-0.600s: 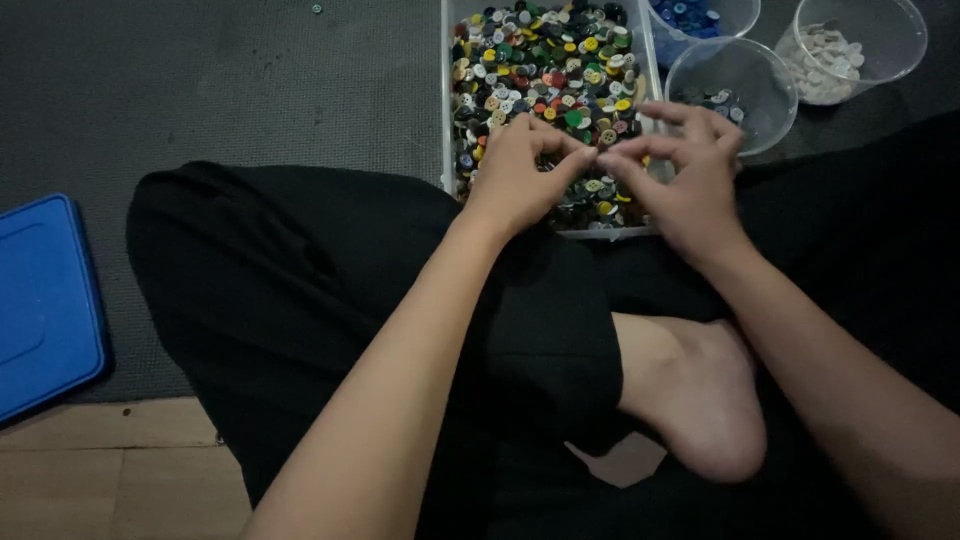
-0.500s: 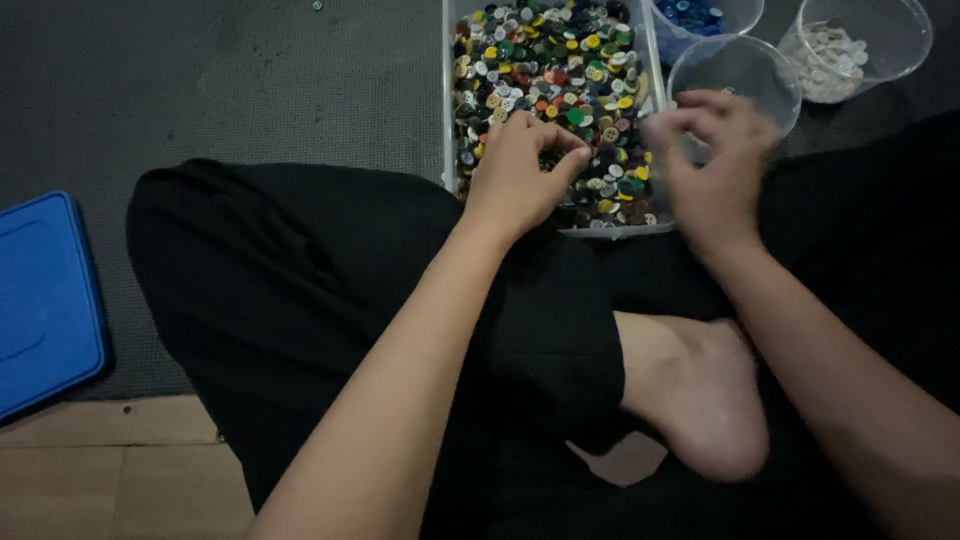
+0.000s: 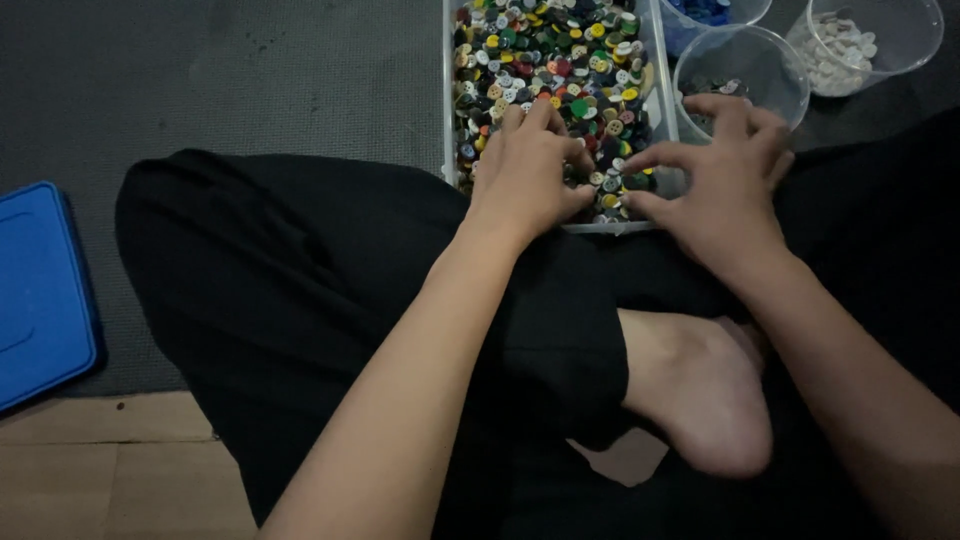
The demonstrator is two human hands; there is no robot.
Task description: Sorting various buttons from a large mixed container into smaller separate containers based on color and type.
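Sitting cross-legged on a grey mat (image 3: 250, 90), blue lid (image 3: 40, 290) at its left edge. Clear tray (image 3: 448, 120) of mixed buttons (image 3: 560, 60) at the far edge, three cups (image 3: 740, 70) to its right. Left hand (image 3: 525, 175) rests fingers-down on the near-end buttons, right hand (image 3: 725, 180) spread beside it, thumb and forefinger apart, nothing clamped.
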